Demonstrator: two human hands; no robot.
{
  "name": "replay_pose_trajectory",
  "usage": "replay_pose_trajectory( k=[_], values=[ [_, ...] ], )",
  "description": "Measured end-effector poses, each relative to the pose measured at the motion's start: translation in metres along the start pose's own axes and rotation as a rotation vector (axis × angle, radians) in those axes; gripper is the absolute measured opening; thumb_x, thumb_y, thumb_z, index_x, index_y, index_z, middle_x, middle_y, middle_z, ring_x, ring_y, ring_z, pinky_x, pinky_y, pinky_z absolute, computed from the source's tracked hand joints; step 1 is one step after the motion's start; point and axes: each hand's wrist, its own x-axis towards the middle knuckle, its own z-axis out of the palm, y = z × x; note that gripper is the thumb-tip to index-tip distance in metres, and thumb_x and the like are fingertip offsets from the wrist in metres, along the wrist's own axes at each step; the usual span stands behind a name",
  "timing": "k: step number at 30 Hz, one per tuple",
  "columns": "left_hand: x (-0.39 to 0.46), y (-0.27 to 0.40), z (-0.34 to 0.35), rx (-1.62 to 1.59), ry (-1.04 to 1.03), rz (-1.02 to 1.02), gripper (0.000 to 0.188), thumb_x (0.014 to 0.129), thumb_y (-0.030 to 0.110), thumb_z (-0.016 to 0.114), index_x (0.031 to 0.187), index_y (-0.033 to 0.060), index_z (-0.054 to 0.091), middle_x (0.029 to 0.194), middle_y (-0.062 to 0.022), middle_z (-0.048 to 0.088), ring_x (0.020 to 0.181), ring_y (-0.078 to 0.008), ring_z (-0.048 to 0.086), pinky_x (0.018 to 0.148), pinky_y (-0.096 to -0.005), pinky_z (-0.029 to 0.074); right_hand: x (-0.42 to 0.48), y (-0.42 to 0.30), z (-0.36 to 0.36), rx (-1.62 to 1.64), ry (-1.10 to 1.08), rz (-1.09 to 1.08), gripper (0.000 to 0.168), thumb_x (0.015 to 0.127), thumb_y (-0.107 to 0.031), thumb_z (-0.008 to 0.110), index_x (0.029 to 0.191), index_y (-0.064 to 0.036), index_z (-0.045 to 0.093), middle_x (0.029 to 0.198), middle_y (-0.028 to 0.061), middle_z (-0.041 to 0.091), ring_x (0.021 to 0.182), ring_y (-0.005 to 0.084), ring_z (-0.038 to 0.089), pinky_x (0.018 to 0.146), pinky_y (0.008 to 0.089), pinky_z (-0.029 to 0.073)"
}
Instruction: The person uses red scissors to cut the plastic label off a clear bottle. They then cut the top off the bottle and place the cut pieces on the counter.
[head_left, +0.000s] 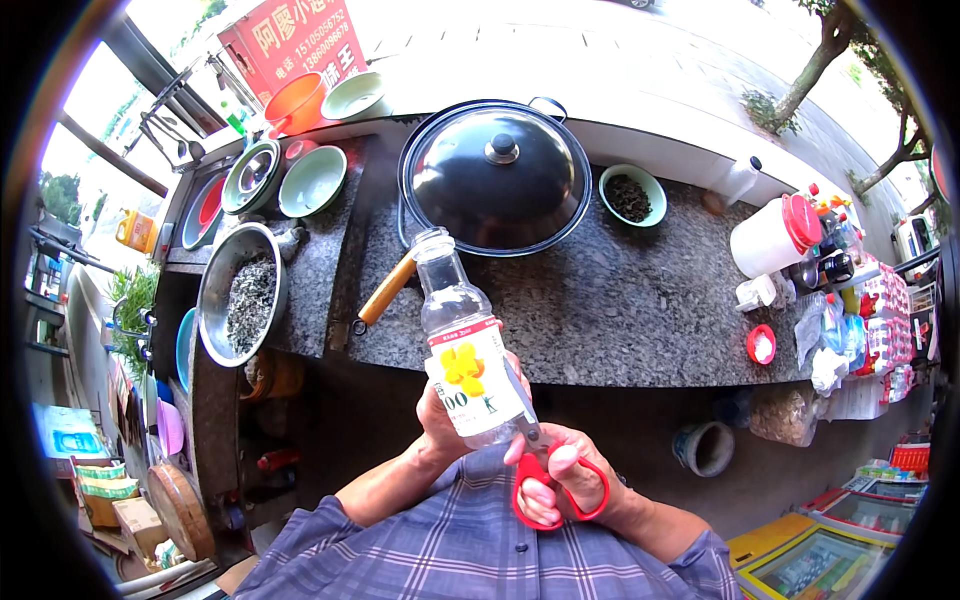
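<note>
A clear plastic bottle with an uncapped neck tilts up and away from me. Its white label shows yellow fruit and bears writing. My left hand grips the bottle from behind, around the lower half. In my right hand are red-handled scissors, thumb and fingers through the loops. The scissor blades lie along the right side of the label, near the bottle's base. Whether a blade is under the label or cutting it I cannot tell.
A lidded black wok with a wooden handle stands on the granite counter. Left is a steel basin of grey flaky material. Right are a bowl of dark dried pieces, a red-lidded tub and several bottles.
</note>
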Motion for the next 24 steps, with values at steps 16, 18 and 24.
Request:
replay_pose_trajectory(
  k=[16, 18, 24],
  values=[
    [-0.017, 0.008, -0.013, 0.183, 0.036, -0.173, 0.101, 0.081, 0.068, 0.060, 0.148, -0.0001, 0.029, 0.100, -0.0179, 0.058, 0.088, -0.0277, 0.062, 0.079, -0.0420, 0.052, -0.006, -0.008, -0.013, -0.133, -0.012, 0.056, 0.049, 0.097, -0.036, 0.066, 0.124, 0.002, 0.050, 0.066, 0.0049, 0.054, 0.052, 0.0131, 0.054, 0.049, 0.0257, 0.046],
    [-0.020, 0.010, -0.016, 0.170, 0.102, -0.227, 0.101, 0.081, 0.068, 0.060, 0.148, -0.0005, 0.030, 0.100, -0.0183, 0.058, 0.089, -0.0277, 0.062, 0.081, -0.0421, 0.052, -0.007, -0.010, -0.014, -0.175, 0.015, 0.066, 0.049, 0.096, -0.037, 0.067, 0.123, 0.001, 0.051, 0.065, 0.0048, 0.054, 0.051, 0.0128, 0.053, 0.048, 0.0257, 0.045],
    [-0.033, 0.007, -0.026, 0.253, 0.173, -0.330, 0.105, 0.077, 0.071, 0.062, 0.148, 0.0000, 0.030, 0.110, -0.0184, 0.056, 0.096, -0.0281, 0.062, 0.086, -0.0435, 0.051, -0.003, -0.003, -0.012, -0.108, 0.053, 0.005, 0.048, 0.094, -0.035, 0.069, 0.122, 0.000, 0.052, 0.061, 0.0044, 0.053, 0.049, 0.0123, 0.052, 0.048, 0.0263, 0.045]
  ],
)
